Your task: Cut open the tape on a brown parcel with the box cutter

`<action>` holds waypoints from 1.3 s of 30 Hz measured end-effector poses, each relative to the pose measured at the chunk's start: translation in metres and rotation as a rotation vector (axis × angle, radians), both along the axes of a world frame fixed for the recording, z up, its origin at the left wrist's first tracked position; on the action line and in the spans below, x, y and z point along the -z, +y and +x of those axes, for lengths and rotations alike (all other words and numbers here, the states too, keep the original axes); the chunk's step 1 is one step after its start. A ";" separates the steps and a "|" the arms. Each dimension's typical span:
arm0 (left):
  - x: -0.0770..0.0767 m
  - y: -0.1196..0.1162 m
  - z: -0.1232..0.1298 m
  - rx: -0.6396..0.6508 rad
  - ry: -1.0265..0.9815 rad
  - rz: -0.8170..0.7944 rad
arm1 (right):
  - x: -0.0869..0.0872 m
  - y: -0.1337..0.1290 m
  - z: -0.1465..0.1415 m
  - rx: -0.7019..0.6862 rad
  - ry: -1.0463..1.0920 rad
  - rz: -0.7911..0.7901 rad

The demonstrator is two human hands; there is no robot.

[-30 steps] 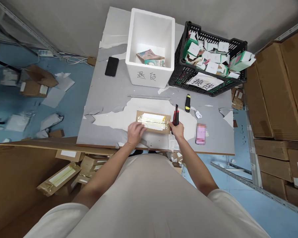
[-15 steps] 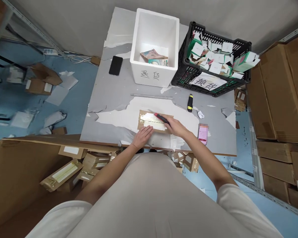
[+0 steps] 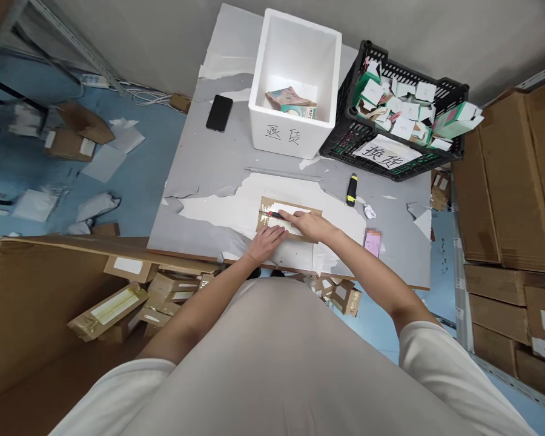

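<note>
Our left hand (image 3: 266, 243) is flat on the near-left side of a small taped cardboard parcel (image 3: 292, 228), fingers stretched out, no grip on anything. Our right hand (image 3: 312, 225) has its fingers wrapped round a red-and-black cutter (image 3: 275, 214), laid across the parcel top near its left end. We can't tell whether the blade is in the tape.

Parcel sits on the surface (image 3: 188, 163), near edge, on a torn white patch. White label (image 3: 280, 207) on its top; we can't read any print there.

Readable text: white foam box (image 3: 318, 138) at the back has 退货 handwritten on its front wall. Black crate (image 3: 343, 133) just right of it carries a paper sign (image 3: 387, 152), 换货. Packs (image 3: 409, 112) in the crate are green and white, flaps up, print too small for us. Same for the teal-and-white pack (image 3: 302, 111) inside the foam box.

Also on our surface: black phone (image 3: 219, 113) left of the foam box; black-and-yellow tool (image 3: 352, 189), crumpled paper (image 3: 369, 211) and pink item (image 3: 372, 242) to the right, the last partly pixelated.
</note>
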State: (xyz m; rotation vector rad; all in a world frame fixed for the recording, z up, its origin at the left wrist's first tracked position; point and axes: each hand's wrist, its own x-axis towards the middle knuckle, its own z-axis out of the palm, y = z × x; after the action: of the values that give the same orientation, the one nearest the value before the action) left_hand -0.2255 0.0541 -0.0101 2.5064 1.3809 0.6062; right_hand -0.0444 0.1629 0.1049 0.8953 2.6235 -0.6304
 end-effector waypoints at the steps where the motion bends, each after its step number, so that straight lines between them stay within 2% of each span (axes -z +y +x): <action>1: 0.000 0.001 0.000 0.003 0.015 0.016 | -0.001 0.000 -0.001 -0.021 -0.023 0.004; 4: 0.000 0.005 0.000 0.001 0.035 0.061 | -0.004 0.000 -0.003 -0.065 -0.074 0.001; 12: 0.002 0.007 0.001 -0.009 0.015 0.084 | -0.005 0.003 -0.008 -0.064 -0.109 -0.011; 18: -0.001 0.006 0.000 -0.034 0.033 0.050 | -0.018 0.008 -0.008 -0.084 -0.205 0.034; 21: -0.002 0.007 0.000 -0.036 0.041 0.037 | -0.029 0.006 0.005 -0.086 -0.281 0.068; 24: -0.003 0.008 0.000 -0.044 0.043 0.045 | -0.042 0.003 0.039 -0.062 -0.360 0.094; 29: -0.005 0.007 0.002 -0.059 0.034 0.018 | -0.057 -0.011 0.112 0.073 -0.473 0.085; 34: -0.016 0.010 0.005 -0.058 0.057 -0.030 | -0.056 -0.024 0.163 0.186 -0.400 0.081; 36: -0.024 0.015 0.006 -0.055 0.076 -0.065 | -0.047 -0.033 0.181 0.334 -0.271 0.054; 39: -0.037 0.028 0.005 -0.026 0.121 -0.114 | -0.018 -0.053 0.193 0.714 0.101 -0.098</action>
State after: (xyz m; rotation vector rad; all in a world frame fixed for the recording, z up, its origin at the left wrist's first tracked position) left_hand -0.2203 0.0818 0.0266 2.4740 1.4478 0.3740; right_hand 0.1487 0.1097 0.1227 1.8213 2.2806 -0.9734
